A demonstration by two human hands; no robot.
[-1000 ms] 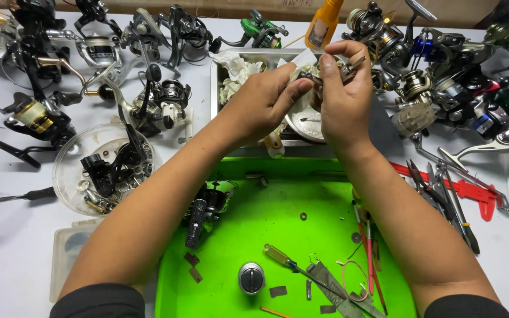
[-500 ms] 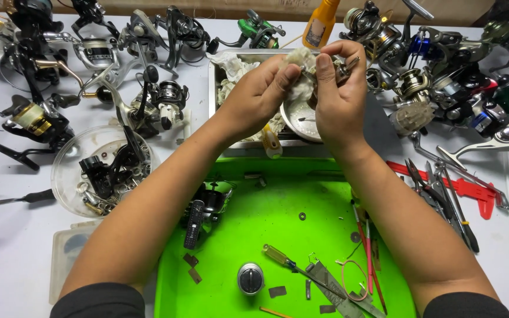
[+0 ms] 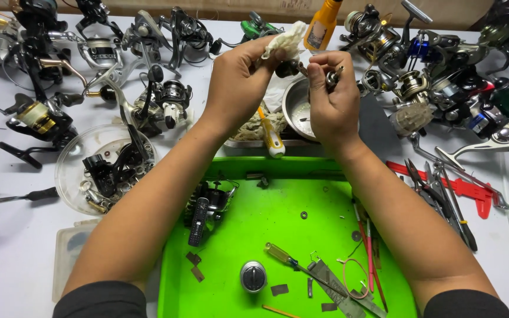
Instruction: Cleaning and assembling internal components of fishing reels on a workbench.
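Pinching a small dark metal reel part (image 3: 294,69) between them, both hands are raised over the far side of the counter (image 3: 7,253). The part's long axis seems to run roughly level from one hand to the other, though most of it is hidden by the fingers. One such part is held, and one crumpled whitish rag (image 3: 282,41). The left hand (image 3: 237,82) has its fingers curled and pressed together on the rag, which sticks up above its fingertips and touches the part's left end. The right hand (image 3: 331,97) has its fingers bent, thumb and forefinger closed on the part's right end. Both forearms rise from the near edge and converge towards each other, wrists bent slightly inward. Just below the right fingers sits one round steel bowl (image 3: 296,109), inside one shallow metal tray (image 3: 248,141); one yellow-handled tool (image 3: 271,136) lies below the left fingers. One orange bottle (image 3: 321,23) stands just beyond the fingers. Nearer the person lies one bright green tray (image 3: 278,235) with one screwdriver (image 3: 293,263) and one round knob (image 3: 253,275). Many fishing reels (image 3: 166,97) crowd either side.
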